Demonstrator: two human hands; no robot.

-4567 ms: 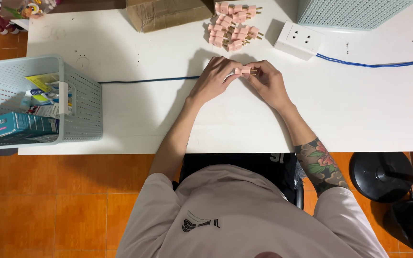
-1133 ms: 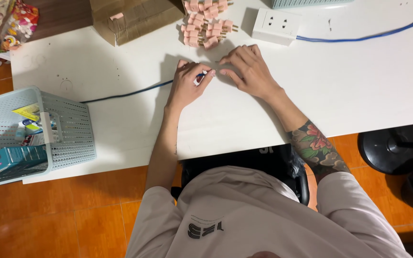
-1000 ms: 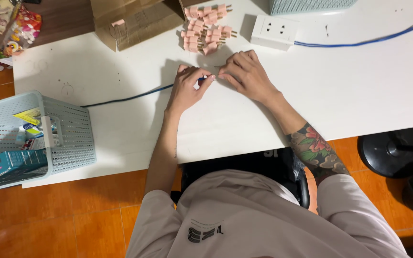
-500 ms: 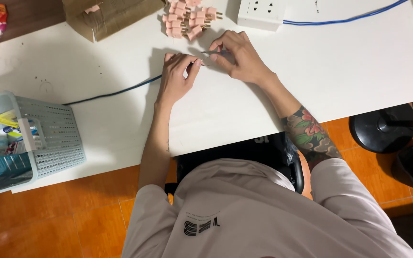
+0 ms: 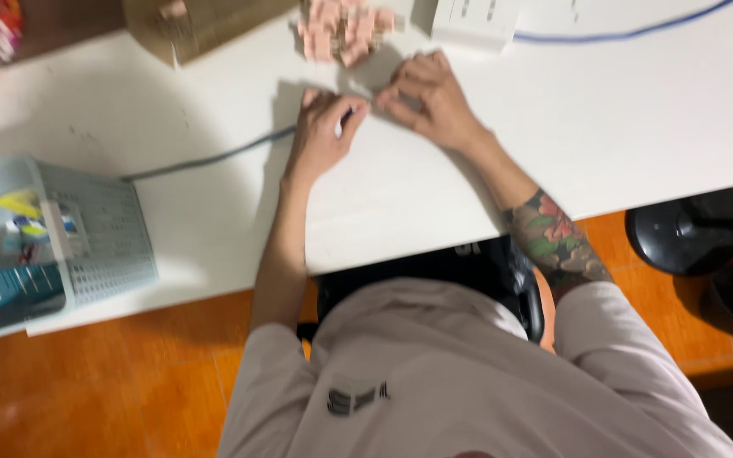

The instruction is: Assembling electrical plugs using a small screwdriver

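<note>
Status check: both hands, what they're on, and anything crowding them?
Left hand and right hand meet over the white table, pinching something too blurred to name. Pink pieces pile just beyond. Grey cable alongside left hand.

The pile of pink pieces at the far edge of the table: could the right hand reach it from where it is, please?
Probably yes: the right hand rests just below the pile of pink pieces, with only bare white table between them.

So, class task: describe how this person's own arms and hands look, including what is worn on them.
Both hands, the left hand and the right hand, are bare, with no gloves, and no rings or watch can be made out in the blur. The short sleeves of a light beige shirt end above the elbows. The right forearm carries a large colourful tattoo in red, green and dark tones.
</note>
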